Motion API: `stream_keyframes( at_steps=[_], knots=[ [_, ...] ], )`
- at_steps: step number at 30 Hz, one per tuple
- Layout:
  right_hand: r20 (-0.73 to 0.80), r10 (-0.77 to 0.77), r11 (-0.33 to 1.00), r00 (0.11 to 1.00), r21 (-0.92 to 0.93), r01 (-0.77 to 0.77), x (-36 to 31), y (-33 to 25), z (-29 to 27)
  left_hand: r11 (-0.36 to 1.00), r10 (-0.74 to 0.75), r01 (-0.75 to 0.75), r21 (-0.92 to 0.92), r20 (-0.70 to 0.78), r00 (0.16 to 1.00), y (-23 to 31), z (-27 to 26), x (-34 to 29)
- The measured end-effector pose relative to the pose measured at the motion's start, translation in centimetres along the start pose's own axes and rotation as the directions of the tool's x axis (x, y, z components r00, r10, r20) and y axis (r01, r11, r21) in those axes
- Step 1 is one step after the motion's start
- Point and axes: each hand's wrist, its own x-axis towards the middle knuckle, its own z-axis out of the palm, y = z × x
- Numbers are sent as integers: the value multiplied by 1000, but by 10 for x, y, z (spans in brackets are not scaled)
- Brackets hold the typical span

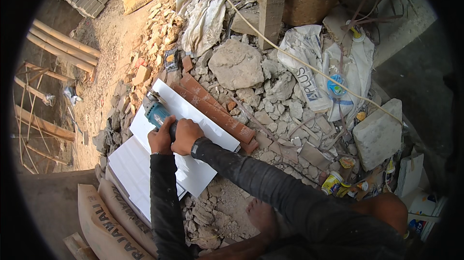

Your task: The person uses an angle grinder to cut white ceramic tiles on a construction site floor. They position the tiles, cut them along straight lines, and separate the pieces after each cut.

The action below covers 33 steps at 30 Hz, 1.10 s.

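Both of my hands are closed round the body of a teal and black angle grinder (157, 114). My left hand (161, 140) grips its near left side, and my right hand (187, 137) wraps the rear of the body, close beside the left. The grinder's head points away to the upper left, over the far end of a white tile (195, 121). Whether the disc touches the tile, I cannot tell. More white tiles (126, 163) lie partly beneath it on the left. Brown tile strips (220, 115) rest along its right side.
Broken rubble with a large stone (237, 64) spreads beyond and to the right. A pale cable (290, 54) crosses it near white sacks (302, 59). Full brown paper bags (104, 221) lie at the lower left. My bare foot (262, 214) is on the rubble.
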Motion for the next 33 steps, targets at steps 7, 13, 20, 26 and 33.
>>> stream_keyframes(
  at_steps=[7, 13, 20, 26, 33],
  knots=[
    [-1, 14, 1000, 1000, 20, -13, -6, 5, -1, 998, 3, -3, 63, -14, 1000, 3, 3, -9],
    [-15, 1, 1000, 1000, 11, -1, -6, 6, 0, 999, 4, -3, 48, -8, 1000, 2, 3, -9],
    [-7, 10, 1000, 1000, 11, -10, -9, 4, -3, 999, -1, 2, 49, -16, 1000, 1, 4, -10],
    [7, 23, 1000, 1000, 4, -23, -15, 4, -7, 999, 6, -5, 35, -13, 1000, 0, 6, -16],
    [15, 27, 1000, 1000, 1, -27, -19, 6, -9, 999, 0, 1, 42, -13, 1000, -1, 7, -21]
  ],
)
